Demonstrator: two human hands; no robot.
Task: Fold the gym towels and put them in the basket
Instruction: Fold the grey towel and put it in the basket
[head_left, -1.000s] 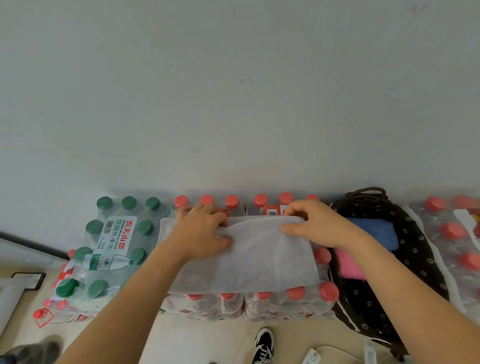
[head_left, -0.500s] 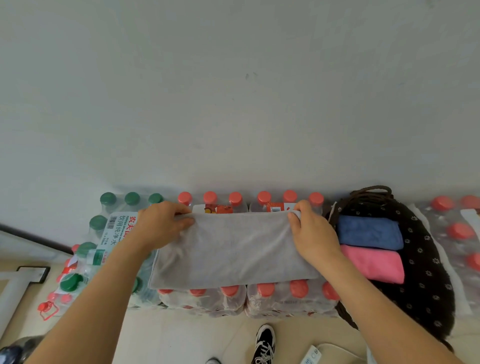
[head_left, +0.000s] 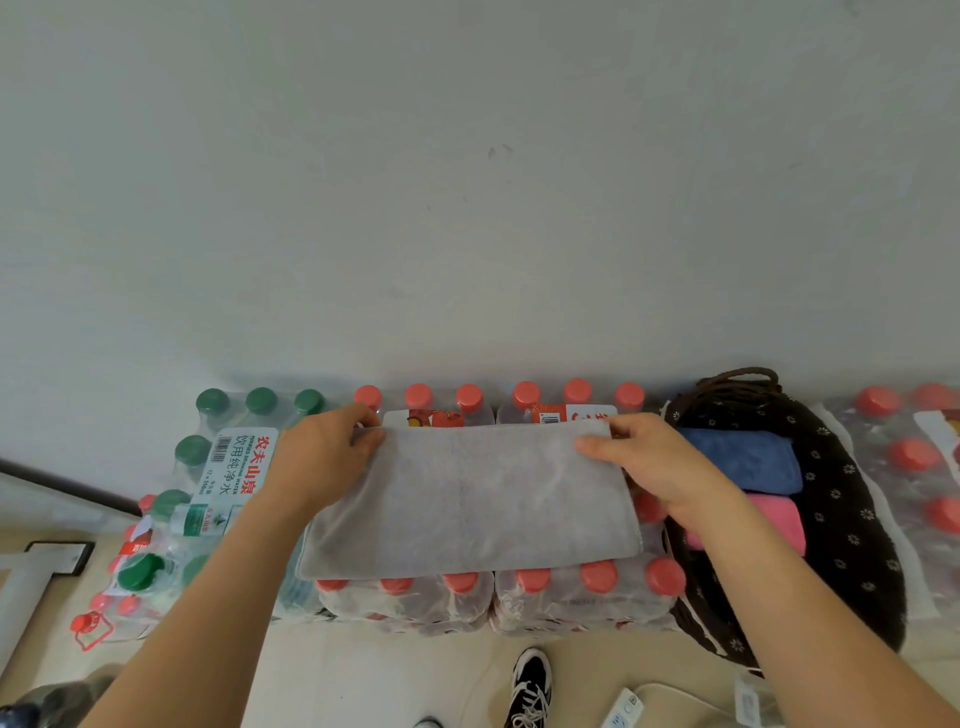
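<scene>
A grey towel (head_left: 472, 504) lies folded in a rectangle on top of shrink-wrapped packs of red-capped bottles (head_left: 582, 587). My left hand (head_left: 322, 457) pinches its far left corner and my right hand (head_left: 649, 457) pinches its far right corner. To the right stands a dark flower-patterned basket (head_left: 841, 499); a folded blue towel (head_left: 743, 457) and a folded pink towel (head_left: 779, 519) lie inside it, side by side.
A pack of green-capped bottles (head_left: 208, 467) stands to the left, another red-capped pack (head_left: 914, 467) to the right of the basket. A plain wall rises right behind the packs. Below, on the pale floor, a black-and-white shoe (head_left: 530, 686) shows.
Both hands slid apart from the towel's middle to its far corners. The towel now lies flatter and wider, and my right arm no longer hides the towels in the basket.
</scene>
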